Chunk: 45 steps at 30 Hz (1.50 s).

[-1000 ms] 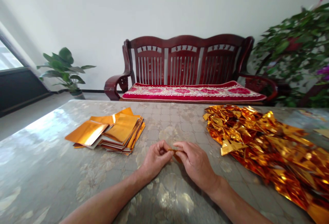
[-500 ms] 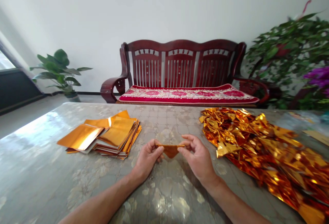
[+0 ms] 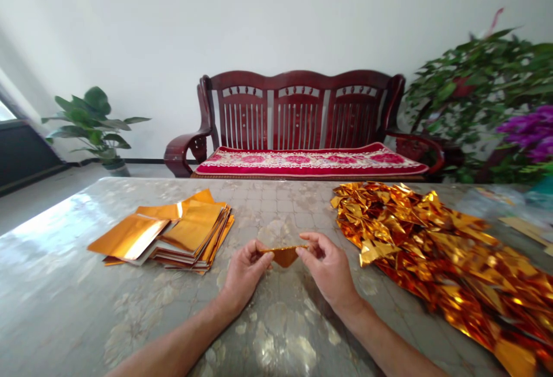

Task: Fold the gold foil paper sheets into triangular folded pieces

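Note:
A folded piece of gold foil paper (image 3: 285, 256) is stretched between my two hands, its flap pointing down toward me. My left hand (image 3: 247, 272) pinches its left end between thumb and fingers. At the right end, my right hand (image 3: 327, 266) grips it with thumb and index finger. To the left lies a loose stack of flat gold foil sheets (image 3: 196, 227), some showing pale undersides. On the right spreads a large heap of folded gold foil pieces (image 3: 389, 215), crinkled and shiny.
The table (image 3: 276, 319) has a glossy patterned cover. Beyond its far edge stands a dark red wooden bench (image 3: 298, 117) with a red floral cushion (image 3: 311, 159). Potted plants (image 3: 95, 123) stand at both sides. A clear plastic bag (image 3: 490, 198) lies at the far right.
The view has shifted slightly, so the scene sits a little lower and further left. Both hands keep hold of the folded foil paper, which tilts slightly up at its right end.

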Tool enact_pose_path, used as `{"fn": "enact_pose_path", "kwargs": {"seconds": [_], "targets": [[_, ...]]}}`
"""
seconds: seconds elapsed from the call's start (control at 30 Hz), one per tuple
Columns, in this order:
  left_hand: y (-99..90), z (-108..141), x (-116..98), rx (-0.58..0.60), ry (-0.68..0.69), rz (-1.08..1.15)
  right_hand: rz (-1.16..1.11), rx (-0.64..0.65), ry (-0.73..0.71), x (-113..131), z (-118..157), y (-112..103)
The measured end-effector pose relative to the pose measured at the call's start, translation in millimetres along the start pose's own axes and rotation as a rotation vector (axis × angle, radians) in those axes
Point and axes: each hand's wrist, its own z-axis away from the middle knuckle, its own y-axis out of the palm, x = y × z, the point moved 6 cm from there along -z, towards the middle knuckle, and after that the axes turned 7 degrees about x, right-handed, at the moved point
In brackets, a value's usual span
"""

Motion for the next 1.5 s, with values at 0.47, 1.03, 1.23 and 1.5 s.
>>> {"fn": "enact_pose_path", "kwargs": {"seconds": [0.47,1.03,1.23,1.5], "targets": [[-4.7,-3,-3,-0.044,-0.034,-0.059,-0.070,0.196,0.031,6,0,-3],[0.8,1,-3,-0.020,0.016,-0.166,0.172,0.111,-0.118,3,-2,-2],[0.2,-3,7,0.006,-0.013,-0.200,0.251,0.150,-0.157,1,0,3],[-2.8,-7,10,-0.002,-0.059,-0.163,0.225,0.308,-0.101,-4,-2,1]]}}
